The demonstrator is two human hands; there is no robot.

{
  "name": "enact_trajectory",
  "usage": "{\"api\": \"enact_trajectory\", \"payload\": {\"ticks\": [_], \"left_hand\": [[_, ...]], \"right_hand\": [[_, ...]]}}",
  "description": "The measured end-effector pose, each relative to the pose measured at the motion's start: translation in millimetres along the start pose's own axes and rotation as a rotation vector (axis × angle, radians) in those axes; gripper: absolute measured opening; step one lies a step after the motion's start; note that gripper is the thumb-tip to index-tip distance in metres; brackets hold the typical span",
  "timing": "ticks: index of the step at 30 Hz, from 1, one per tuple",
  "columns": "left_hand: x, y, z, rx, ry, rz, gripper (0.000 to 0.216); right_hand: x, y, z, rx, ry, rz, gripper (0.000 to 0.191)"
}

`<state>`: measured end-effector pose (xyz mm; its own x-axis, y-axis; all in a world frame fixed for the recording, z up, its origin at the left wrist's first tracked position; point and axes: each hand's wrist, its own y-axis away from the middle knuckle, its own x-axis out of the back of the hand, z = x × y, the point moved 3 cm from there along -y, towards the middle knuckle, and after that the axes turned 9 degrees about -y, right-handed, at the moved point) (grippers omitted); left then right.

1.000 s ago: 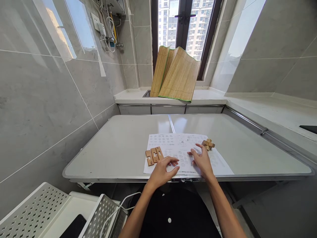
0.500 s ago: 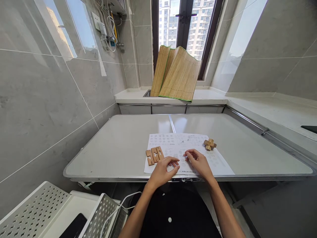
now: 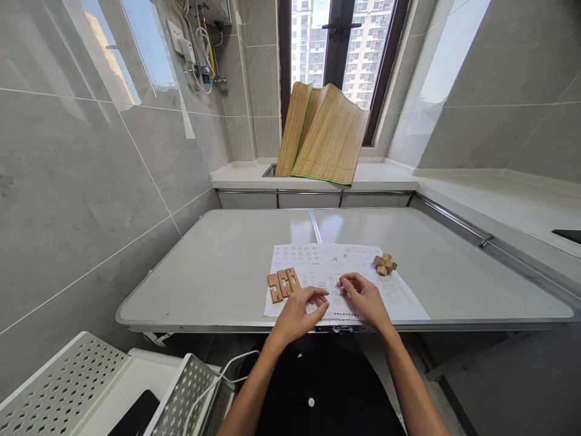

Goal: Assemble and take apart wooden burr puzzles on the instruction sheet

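Observation:
A printed sheet of diagrams (image 3: 327,260) lies on the grey table (image 3: 218,266) near its front edge. My left hand (image 3: 297,315) rests on the sheet's near part with fingers loosely curled and apart, holding nothing. My right hand (image 3: 367,300) lies beside it on the paper, fingers bent and slightly spread, also empty. Three flat notched wooden pieces (image 3: 282,284) sit side by side at the sheet's left edge, just beyond my left fingers. An assembled wooden cross-shaped puzzle (image 3: 385,264) stands on the sheet's far right part, a short way past my right hand.
A folded bamboo mat (image 3: 324,133) leans against the window on the back counter. A raised counter (image 3: 508,206) runs along the right. Below the table at left stands a white perforated metal rack (image 3: 68,387) with a dark phone (image 3: 136,415) and a white cable (image 3: 227,369).
My right hand has drawn back from beside the wooden cross puzzle toward me and curled its fingers on the paper. The left hand has stayed put.

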<state>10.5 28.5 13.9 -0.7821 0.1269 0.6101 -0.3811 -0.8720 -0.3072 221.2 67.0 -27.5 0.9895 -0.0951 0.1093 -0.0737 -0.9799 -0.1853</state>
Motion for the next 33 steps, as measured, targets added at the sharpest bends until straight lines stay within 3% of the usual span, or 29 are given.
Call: {"api": "enact_trajectory", "payload": {"ticks": [33], "left_hand": [[-1.5, -0.1, -1.6, 0.010, -0.003, 0.002, 0.024]], "right_hand": [[0.2, 0.4, 1.3, 0.025, 0.020, -0.010, 0.037]]}}
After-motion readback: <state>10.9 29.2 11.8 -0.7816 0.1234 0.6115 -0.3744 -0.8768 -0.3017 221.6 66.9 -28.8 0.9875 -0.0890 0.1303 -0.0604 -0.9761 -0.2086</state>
